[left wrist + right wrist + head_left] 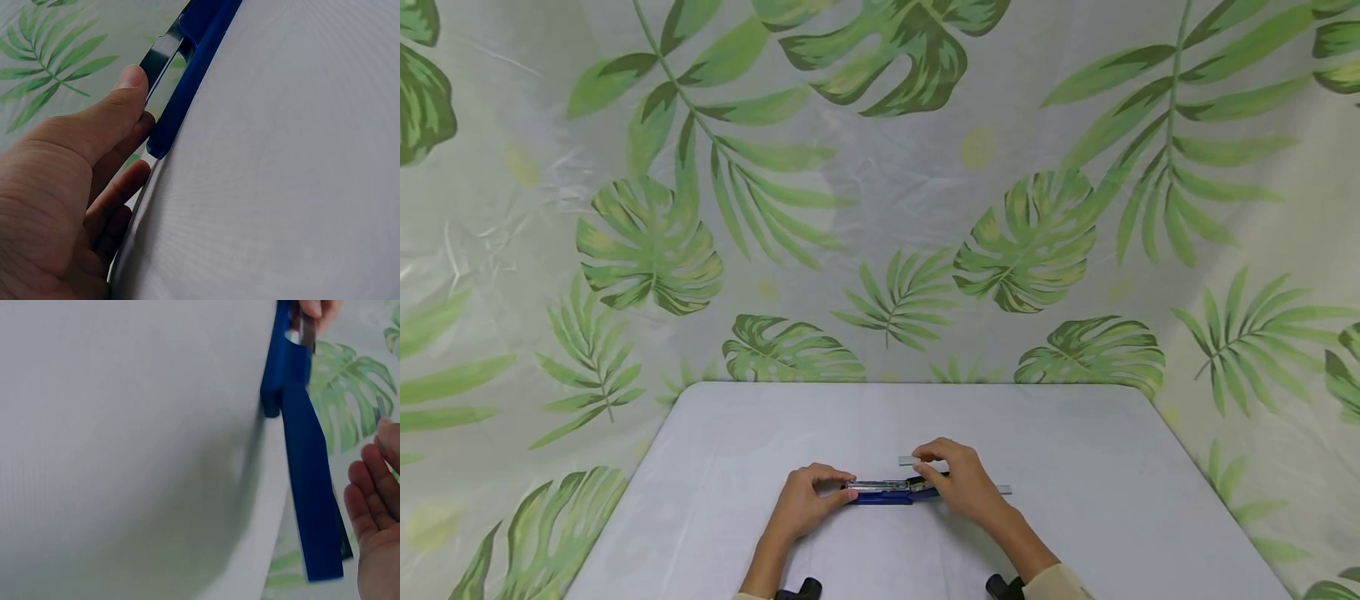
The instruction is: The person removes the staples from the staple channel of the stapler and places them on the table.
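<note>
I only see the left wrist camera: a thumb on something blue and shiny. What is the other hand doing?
Observer: The right hand pinches a small grey staple strip just beyond the blue stapler.
Operator: Is the stapler shut?
Observer: No, it lies opened out on the white table, with its metal rail showing.
Operator: Any more staples?
Observer: Yes, another grey strip lies on the table beside the right hand.

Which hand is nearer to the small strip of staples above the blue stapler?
Right. The right hand pinches the strip of staples; the left hand holds the stapler's opposite end.
</note>
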{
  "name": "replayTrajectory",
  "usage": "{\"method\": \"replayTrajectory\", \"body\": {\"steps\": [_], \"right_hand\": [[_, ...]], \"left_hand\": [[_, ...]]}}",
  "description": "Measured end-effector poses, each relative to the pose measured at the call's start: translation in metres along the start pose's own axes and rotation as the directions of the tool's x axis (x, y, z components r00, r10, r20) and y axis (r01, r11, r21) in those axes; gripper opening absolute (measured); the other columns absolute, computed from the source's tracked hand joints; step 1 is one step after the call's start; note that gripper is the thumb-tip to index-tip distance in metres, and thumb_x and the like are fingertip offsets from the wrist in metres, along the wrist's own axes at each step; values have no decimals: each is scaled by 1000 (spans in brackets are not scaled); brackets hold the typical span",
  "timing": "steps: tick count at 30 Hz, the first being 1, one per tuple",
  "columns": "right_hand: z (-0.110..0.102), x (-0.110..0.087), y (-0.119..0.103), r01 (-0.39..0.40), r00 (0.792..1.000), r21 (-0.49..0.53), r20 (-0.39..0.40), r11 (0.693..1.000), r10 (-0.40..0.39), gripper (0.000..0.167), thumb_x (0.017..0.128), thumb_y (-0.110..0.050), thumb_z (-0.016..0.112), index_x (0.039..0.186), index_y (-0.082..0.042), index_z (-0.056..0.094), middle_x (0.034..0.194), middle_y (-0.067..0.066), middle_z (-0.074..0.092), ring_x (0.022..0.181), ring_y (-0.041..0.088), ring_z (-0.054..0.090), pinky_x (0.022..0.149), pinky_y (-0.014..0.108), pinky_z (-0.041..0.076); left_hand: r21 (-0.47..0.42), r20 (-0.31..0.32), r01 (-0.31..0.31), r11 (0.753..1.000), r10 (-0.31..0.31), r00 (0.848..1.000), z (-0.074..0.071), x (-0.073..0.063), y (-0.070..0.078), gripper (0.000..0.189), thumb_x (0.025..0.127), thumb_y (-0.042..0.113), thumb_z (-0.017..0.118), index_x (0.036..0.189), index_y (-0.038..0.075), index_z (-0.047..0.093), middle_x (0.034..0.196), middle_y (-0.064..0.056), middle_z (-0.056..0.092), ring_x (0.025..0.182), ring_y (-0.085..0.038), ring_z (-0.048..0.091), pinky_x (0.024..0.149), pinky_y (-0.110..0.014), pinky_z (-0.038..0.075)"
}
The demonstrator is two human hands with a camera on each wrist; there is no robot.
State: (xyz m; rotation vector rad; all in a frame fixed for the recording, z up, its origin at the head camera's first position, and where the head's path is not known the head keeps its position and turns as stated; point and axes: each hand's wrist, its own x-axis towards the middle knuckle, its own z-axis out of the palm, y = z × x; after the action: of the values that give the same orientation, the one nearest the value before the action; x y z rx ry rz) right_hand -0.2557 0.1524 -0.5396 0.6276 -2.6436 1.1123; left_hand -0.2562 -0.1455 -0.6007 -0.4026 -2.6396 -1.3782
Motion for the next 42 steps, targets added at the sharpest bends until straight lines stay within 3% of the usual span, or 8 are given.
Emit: {"method": "replayTrajectory", "body": {"steps": [13,16,21,27,34,42], "right_hand": [[-37,-9,12,-71,997,-5,-10,997,71,20,95,-25,75,114,-20,75,109,-11,74,104,15,68,90,49,58],[-46,-12,18,-48,998,-12,-33,999,48,19,95,-24,76,113,-21,75,107,-12,74,102,14,69,92,51,57],[-59,-17,31,-12,998,-42,-69,999,9,18,94,-23,76,111,-20,75,105,-11,74,99,13,69,89,44,58],[-73,-22,46,-19,998,-60,-69,998,15,20,96,-25,74,114,-16,75,109,-5,75,101,11,68,88,40,58],[-90,-26,59,-19,996,-83,-93,996,12,19,96,-26,74,113,-19,75,107,-11,74,99,11,68,84,34,57],[-105,-37,76,-24,993,-109,-116,994,11,18,96,-22,75,113,-17,76,107,-8,76,98,12,68,83,32,57]], "left_hand": [[3,1,-7,1000,7,1000,1,-1,-1,20,82,45,86,100,40,81,101,20,76,105,-9,70,97,-36,54],[4,2,-10,1000,10,1000,1,-1,-1,19,82,46,86,100,41,81,101,21,75,105,-8,70,97,-36,54],[3,1,-12,1000,12,1000,0,-1,-1,19,82,47,85,100,42,80,100,22,75,105,-8,69,97,-35,54],[8,2,-16,1000,16,1000,0,0,-1,19,82,47,85,100,42,80,100,22,75,105,-8,70,97,-35,54],[-1,3,-18,1000,18,1000,0,1,-1,19,82,45,86,100,41,81,100,21,75,104,-7,70,96,-34,54],[-8,-1,-30,1000,30,1000,0,2,-2,21,82,46,86,101,40,81,100,21,75,104,-7,69,96,-34,54]]}}
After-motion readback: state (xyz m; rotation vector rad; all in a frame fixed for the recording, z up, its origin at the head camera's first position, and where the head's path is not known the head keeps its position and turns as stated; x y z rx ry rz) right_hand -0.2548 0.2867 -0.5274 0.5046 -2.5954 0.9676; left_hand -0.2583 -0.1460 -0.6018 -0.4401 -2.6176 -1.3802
